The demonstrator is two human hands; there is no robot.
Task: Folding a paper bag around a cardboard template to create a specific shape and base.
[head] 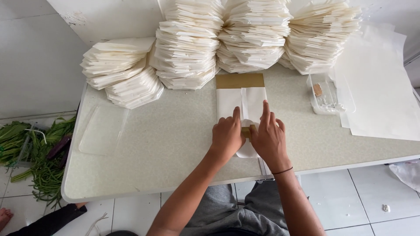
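Note:
A white sheet of paper (231, 101) is folded around a flat brown cardboard piece (240, 81) in the middle of the speckled table (166, 140). My left hand (226, 136) presses on the paper's near part, fingers curled, with one finger stretched along the central fold. My right hand (267, 136) lies beside it, index finger pointing along the overlapping flap (253, 98). Both hands touch the paper and cover its near end; a bit of brown shows between them.
Tall stacks of folded white paper (188, 48) line the table's back edge. A clear plastic tray (326, 94) and large white sheets (380, 96) lie at the right. A clear plastic sheet (103, 129) lies at the left. Green vegetables (37, 157) lie on the floor at the left.

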